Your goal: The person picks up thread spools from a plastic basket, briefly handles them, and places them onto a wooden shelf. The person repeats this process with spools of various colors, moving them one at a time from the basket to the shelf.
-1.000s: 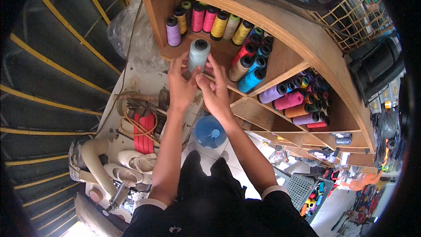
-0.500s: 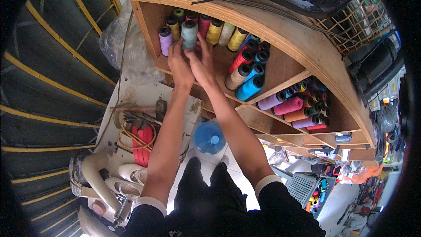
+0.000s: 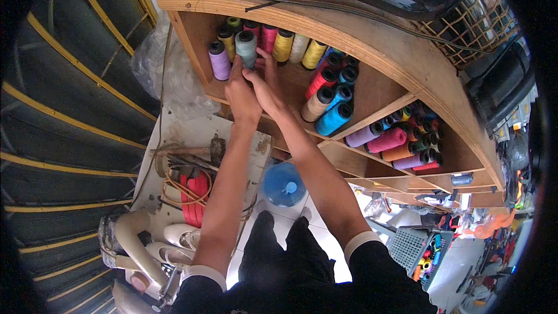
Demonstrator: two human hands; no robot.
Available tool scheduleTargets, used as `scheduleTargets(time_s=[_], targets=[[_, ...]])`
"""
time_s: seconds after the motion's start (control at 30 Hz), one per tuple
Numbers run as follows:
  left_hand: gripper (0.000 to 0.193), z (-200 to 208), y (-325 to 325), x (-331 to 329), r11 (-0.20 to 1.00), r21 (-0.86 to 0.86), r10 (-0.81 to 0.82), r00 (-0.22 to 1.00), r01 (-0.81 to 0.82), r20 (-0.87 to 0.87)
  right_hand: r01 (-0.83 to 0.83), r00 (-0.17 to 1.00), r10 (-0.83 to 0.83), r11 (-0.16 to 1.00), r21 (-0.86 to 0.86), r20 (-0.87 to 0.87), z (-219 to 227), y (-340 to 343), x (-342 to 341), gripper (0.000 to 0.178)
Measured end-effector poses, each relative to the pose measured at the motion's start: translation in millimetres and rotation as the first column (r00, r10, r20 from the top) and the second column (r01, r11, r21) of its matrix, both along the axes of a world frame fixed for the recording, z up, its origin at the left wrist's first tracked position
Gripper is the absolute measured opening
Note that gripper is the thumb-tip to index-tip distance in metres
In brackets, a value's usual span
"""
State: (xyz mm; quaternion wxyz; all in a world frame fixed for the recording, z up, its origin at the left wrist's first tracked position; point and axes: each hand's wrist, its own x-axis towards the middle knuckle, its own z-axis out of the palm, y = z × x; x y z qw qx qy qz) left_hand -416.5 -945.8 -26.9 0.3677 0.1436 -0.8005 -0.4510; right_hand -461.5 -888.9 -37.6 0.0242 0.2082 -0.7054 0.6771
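Reaching up into the top-left cubby of the wooden shelf (image 3: 372, 46), both hands on one grey-green spool (image 3: 246, 48). Left hand (image 3: 241, 96) wraps the spool's lower left side, fingers curled onto it; right hand (image 3: 268, 84) presses on the right side, fingers up along it, so the spool is pinched between the two. Spool stands upright at the cubby's front, near its floor; can't tell if it's seated or just off the board. Tight fit: purple spool (image 3: 219, 60) just beside on the left, near the cubby's side wall; yellow spool (image 3: 225, 39) and a pink spool (image 3: 268, 36) right behind; a row of more spools runs off to the right. Free room only toward the person, out the open front. Lower right in the same cubby a beige spool (image 3: 317, 103) and a blue spool (image 3: 335, 117) lie tilted, well apart from the hands. Next cubby right holds more mixed spools. Below the forearms: white bench (image 3: 192, 134) with a hammer (image 3: 197, 151) and red straps (image 3: 195, 197), a blue water jug (image 3: 284, 184) on the tiled floor. Corrugated shutter with yellow stripes (image 3: 64, 139) fills the left.
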Motion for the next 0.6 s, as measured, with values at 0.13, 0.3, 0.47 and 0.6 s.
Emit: scheduleTargets(time_s=[0.13,0.3,0.47,0.6], targets=[[0.042,-7.0,0.0,1.7,0.993,-0.099,0.068,0.997,-0.07,-0.021,0.024,0.998,-0.028,0.998,0.065,0.065,-3.5,2.8,4.3,0.047],[0.03,-9.0,2.4,5.8,0.989,-0.139,0.057,0.997,-0.049,0.058,0.097,0.993,-0.073,0.948,0.303,-0.09,4.4,8.8,7.5,0.041],[0.02,-7.2,-6.4,3.9,0.978,-0.191,0.098,0.991,-0.079,0.087,-0.015,0.999,0.0,0.937,0.35,0.043,31.1,8.3,22.2,0.044],[0.018,-8.1,-6.3,4.5,0.971,-0.234,0.075,0.993,-0.052,0.091,0.085,0.993,-0.049,0.933,0.349,-0.111,17.1,5.5,15.6,0.044]])
